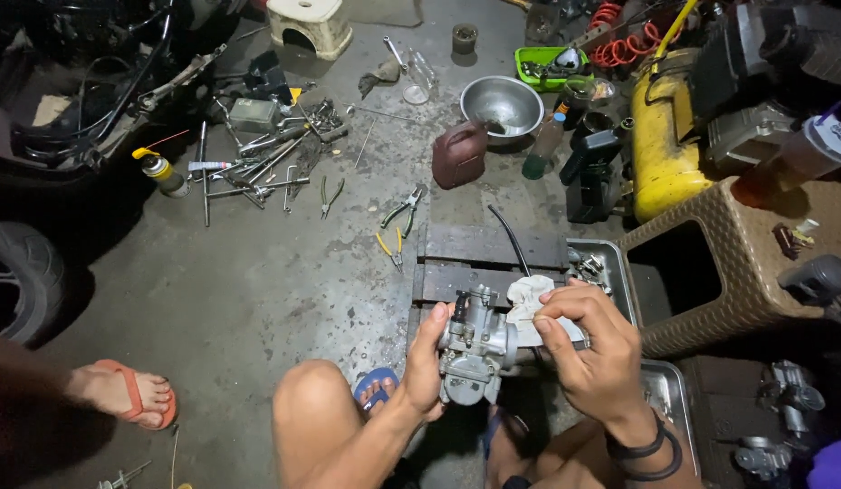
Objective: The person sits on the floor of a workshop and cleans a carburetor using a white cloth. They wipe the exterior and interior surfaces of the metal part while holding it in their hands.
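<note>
A grey metal carburetor (475,349) is held over a low dark wooden stool (493,249). My left hand (423,367) grips its left side from below, thumb up along the body. My right hand (591,349) presses a white rag (527,299) against the carburetor's right side, fingers curled round the cloth. A black hose (511,237) runs up from behind the rag across the stool. Black bands circle my right wrist.
Metal trays (610,258) with small parts lie by the stool. Pliers (402,210), wrenches (257,167) and a spray can (162,172) are scattered on the concrete floor. A steel bowl (504,104), dark jug (458,154), yellow tank (660,136) and wicker stool (719,263) stand nearby. Another person's sandalled foot (121,394) is at left.
</note>
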